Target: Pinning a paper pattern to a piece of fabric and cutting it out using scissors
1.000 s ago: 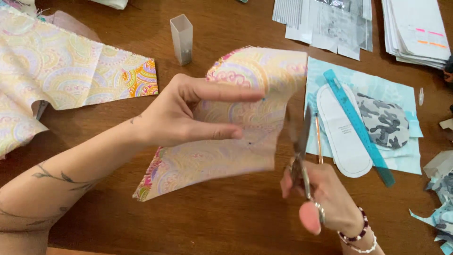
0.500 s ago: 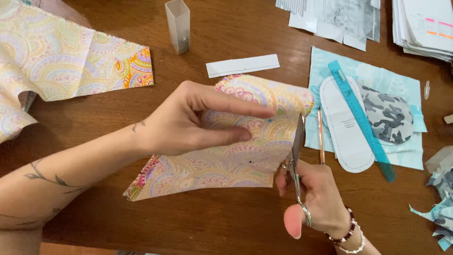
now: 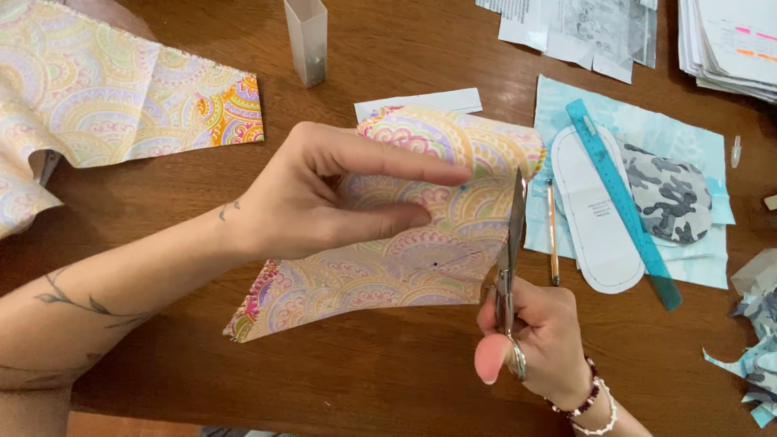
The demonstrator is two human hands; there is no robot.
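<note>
The left hand (image 3: 324, 194) pinches the cloth (image 3: 405, 235) and the right hand (image 3: 538, 340) grips the scissors (image 3: 508, 251) beside it, so a slip could nick those fingers.

A clear plastic box (image 3: 306, 40) stands near the wooden table's (image 3: 388, 380) far edge. Toward the right edge, a teal ruler (image 3: 622, 201), white paper pattern (image 3: 589, 222) and camouflage patch (image 3: 670, 194) lie on light blue fabric (image 3: 647, 129).

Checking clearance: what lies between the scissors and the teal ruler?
Head view: a thin pencil and a white oval pattern piece lie between the scissors and teal ruler.
</note>
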